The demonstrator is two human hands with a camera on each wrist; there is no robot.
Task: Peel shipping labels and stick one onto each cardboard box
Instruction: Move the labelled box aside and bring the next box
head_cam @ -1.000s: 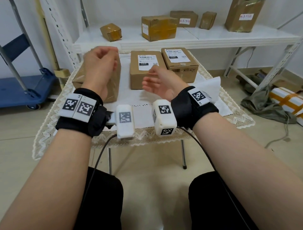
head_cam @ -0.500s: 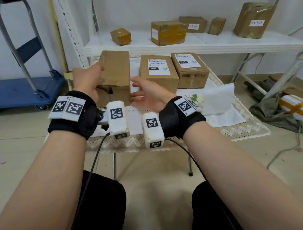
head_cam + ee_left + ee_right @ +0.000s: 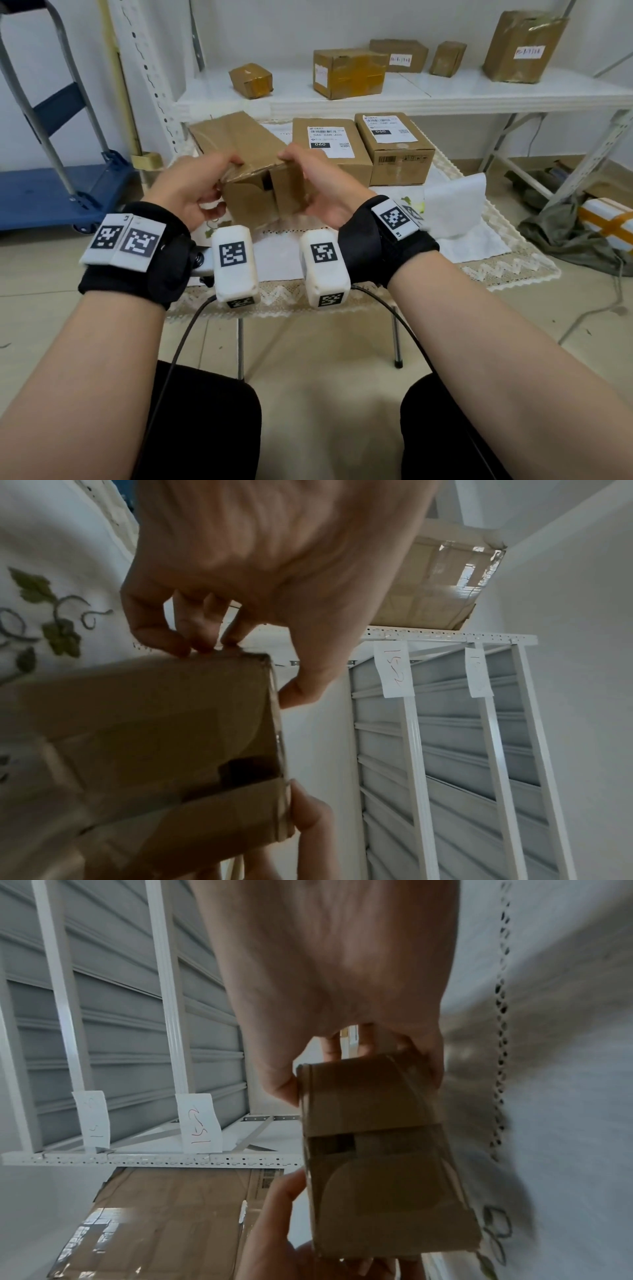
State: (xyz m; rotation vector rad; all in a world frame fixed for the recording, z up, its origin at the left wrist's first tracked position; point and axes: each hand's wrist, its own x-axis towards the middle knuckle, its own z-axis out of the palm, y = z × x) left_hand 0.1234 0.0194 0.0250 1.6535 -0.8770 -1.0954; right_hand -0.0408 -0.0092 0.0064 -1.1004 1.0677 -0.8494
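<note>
A plain unlabelled cardboard box (image 3: pixel 246 147) lies askew on the left of the lace-covered table (image 3: pixel 507 263). Both hands hold its near end. My left hand (image 3: pixel 205 181) grips the left corner, thumb on top and fingers curled on the edge (image 3: pixel 192 639). My right hand (image 3: pixel 311 181) grips the right corner, thumb (image 3: pixel 281 1091) on the top edge. The box's end flap (image 3: pixel 383 1172) faces me. Two more boxes (image 3: pixel 330 150) (image 3: pixel 394 147) stand side by side behind it, each with a white shipping label on top.
White paper sheets (image 3: pixel 455 205) lie on the table's right. A white shelf (image 3: pixel 445 96) behind holds several taped boxes. A blue cart (image 3: pixel 51 192) stands at the left. Cloth and a taped parcel (image 3: pixel 606 222) lie on the floor at the right.
My right hand has come over from the middle of the table and taken the box's right corner. The box has turned and slid toward me between both hands.
</note>
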